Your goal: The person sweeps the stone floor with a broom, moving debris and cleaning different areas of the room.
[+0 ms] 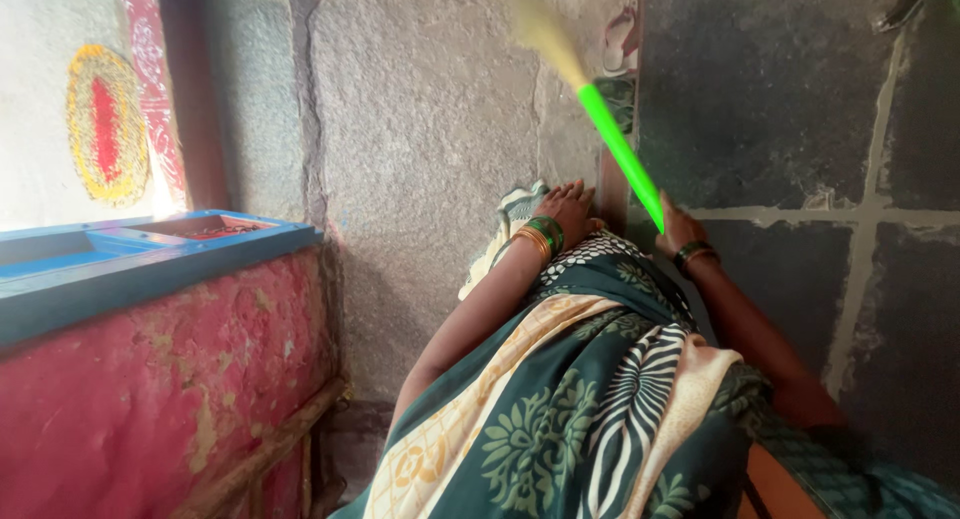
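My right hand grips the bright green handle of a broom. The handle slants up and to the left, and its pale yellow bristles are blurred against the stone floor. My left hand, with green and gold bangles at the wrist, lies on the gathered sari fabric beside a whitish patterned cloth edge. Its fingers are close together, and I cannot tell whether they pinch the fabric. A green, cream and white patterned sari fills the lower middle of the view.
A worn red wall or step with a blue painted ledge stands at the left. Behind it is a red and yellow painted round pattern. Rough grey stone lies ahead, and dark slabs with pale joints lie to the right.
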